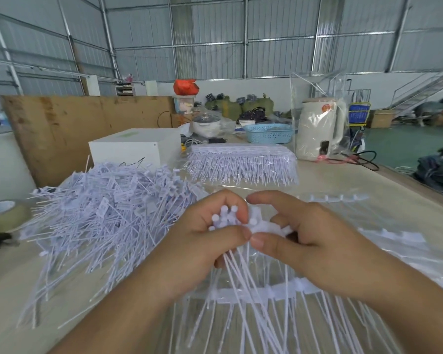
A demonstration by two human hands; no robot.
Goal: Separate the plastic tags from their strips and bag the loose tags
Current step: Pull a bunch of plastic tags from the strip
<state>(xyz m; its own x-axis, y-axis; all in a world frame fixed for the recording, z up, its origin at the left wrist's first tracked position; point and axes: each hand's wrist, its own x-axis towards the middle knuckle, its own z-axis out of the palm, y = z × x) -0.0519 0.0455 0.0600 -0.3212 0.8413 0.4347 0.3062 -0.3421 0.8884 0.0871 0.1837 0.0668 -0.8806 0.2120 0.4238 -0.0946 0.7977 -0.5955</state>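
Across the worktop (368, 180), right of the heaped loose tags (108, 208), the left hand (202, 249) clutched a bundle of freed tags (225, 221) while the right hand (307, 241) pinched their strip (266, 227), apparently mid-separation, so snapping off another likely came next.

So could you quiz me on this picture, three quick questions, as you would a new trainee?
1. True or false: the left hand grips a bunch of tags.
2. Where does the big heap of loose tags lie: A) left of the hands, B) in the blue basket, C) on the white box?
3. Fill in: the right hand pinches a white ____.

Key: 1 true. 2 A. 3 strip.
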